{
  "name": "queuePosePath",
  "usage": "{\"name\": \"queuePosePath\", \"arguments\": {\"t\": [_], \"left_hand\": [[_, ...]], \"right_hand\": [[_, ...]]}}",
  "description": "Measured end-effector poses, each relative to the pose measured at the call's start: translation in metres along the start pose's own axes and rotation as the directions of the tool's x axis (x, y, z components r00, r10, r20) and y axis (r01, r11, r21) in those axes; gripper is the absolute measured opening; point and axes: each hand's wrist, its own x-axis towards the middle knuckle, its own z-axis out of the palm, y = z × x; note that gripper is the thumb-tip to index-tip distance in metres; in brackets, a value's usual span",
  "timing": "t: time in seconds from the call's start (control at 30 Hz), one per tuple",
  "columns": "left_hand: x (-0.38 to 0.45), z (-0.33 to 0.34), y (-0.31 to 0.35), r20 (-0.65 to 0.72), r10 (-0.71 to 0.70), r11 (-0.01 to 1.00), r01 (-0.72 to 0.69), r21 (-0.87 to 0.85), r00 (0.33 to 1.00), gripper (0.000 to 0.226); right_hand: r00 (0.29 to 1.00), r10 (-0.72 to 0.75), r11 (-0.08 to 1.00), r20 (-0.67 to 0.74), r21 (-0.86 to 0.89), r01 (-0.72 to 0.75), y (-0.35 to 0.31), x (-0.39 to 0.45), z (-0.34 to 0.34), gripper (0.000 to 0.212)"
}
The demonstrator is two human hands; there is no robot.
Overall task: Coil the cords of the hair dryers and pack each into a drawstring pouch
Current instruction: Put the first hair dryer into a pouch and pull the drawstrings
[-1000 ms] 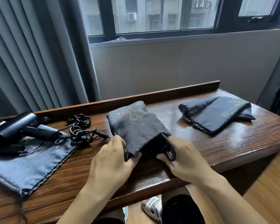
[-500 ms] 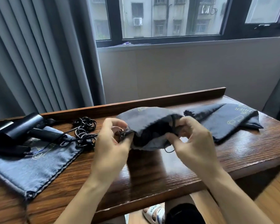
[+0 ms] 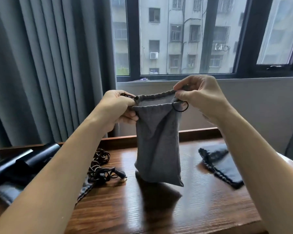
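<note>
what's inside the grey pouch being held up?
Not visible. The grey pouch hangs between the left hand and right hand, mouth slightly open, showing only inner fabric. Its body bulges, but cloth hides any contents.

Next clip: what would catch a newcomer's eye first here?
A grey fabric drawstring pouch hangs upright at centre, held by its mouth above the brown wooden table. The left hand and right hand pinch its black cord ends. On the left lie black hair dryers and a tangled black cord.

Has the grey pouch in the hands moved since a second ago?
Yes. The grey pouch has been lifted off the wooden table; it now hangs upright above it, held at the mouth by both hands.
</note>
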Motion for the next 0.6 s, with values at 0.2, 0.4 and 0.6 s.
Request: {"name": "queuePosePath", "arguments": {"t": [0.2,0.4,0.6], "left_hand": [[-0.007,-0.011,0.007,0.116,-0.060,0.991,0.073,-0.110,0.991,0.018],[-0.010,-0.011,0.004,0.127,-0.113,0.979,0.132,-0.155,0.986,0.011],[-0.028,0.009,0.010,0.179,-0.089,0.975,0.122,-0.186,0.980,0.007]], "right_hand": [[0.986,0.149,0.975,0.076,0.158,-0.159,-0.001,0.003,0.003,0.023],[0.949,0.283,0.914,0.137,0.262,-0.310,0.015,0.010,0.019,0.017],[0.933,0.275,0.853,0.233,0.388,-0.348,0.006,0.016,0.046,0.026]]}}
